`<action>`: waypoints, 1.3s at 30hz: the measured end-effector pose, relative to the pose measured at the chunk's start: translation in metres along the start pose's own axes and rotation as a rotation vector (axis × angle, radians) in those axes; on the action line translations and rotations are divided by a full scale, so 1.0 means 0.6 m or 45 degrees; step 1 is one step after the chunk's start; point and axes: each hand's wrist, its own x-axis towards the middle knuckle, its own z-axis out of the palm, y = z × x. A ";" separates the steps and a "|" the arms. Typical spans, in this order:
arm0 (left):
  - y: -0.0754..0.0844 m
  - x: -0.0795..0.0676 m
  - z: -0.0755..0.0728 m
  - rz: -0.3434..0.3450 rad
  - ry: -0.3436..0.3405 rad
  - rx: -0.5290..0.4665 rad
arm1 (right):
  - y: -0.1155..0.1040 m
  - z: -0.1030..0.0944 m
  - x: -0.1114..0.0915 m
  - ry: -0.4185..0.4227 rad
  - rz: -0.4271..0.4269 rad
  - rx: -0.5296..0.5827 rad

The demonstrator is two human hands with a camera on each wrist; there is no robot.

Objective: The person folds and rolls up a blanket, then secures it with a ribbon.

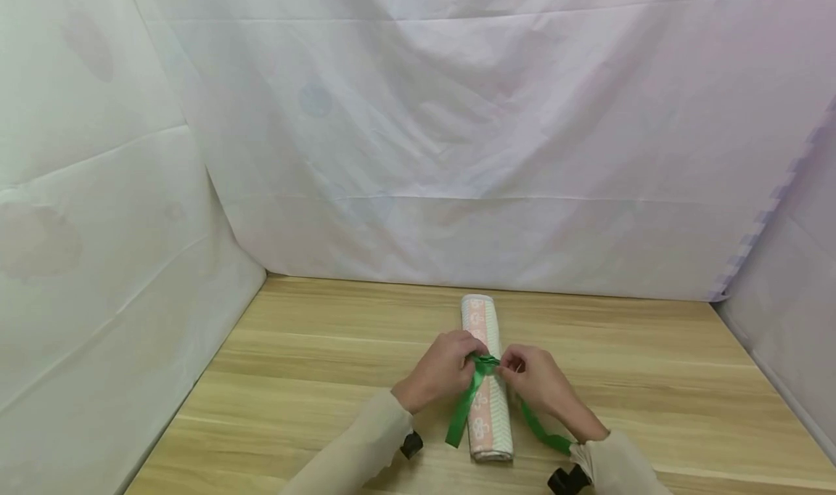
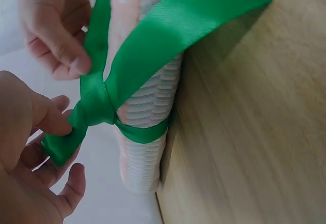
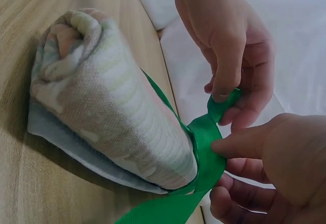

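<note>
A rolled towel [image 1: 482, 415], pink and white with a ribbed pattern, lies lengthwise on the wooden table. Around its middle runs a green satin ribbon [image 2: 102, 107], crossed in a knot on top. My left hand [image 1: 447, 368] pinches a short ribbon end between thumb and fingers, just left of the knot. From the other side my right hand [image 1: 532, 379] pinches the ribbon close to the knot, its thumb [image 3: 234, 145] pressed on the band. One loose tail hangs over the towel's left side; another trails under my right wrist. The towel's near end [image 3: 66, 46] shows its spiral layers.
The wooden table [image 1: 294, 350] extends to both sides of the towel. White cloth [image 1: 418, 132] hangs behind it, with more cloth at left and right. Black wrist cameras [image 1: 568, 479] sit below the beige sleeves [image 1: 366, 444].
</note>
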 end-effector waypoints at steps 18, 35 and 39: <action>0.002 -0.006 0.016 0.083 0.005 0.493 | 0.004 -0.001 0.015 -0.027 -0.044 -0.018; 0.003 -0.005 0.031 0.070 0.205 0.372 | 0.008 0.034 0.034 0.146 -0.092 -0.113; 0.002 -0.005 0.036 0.055 0.274 0.366 | 0.010 0.032 0.033 0.132 -0.016 0.008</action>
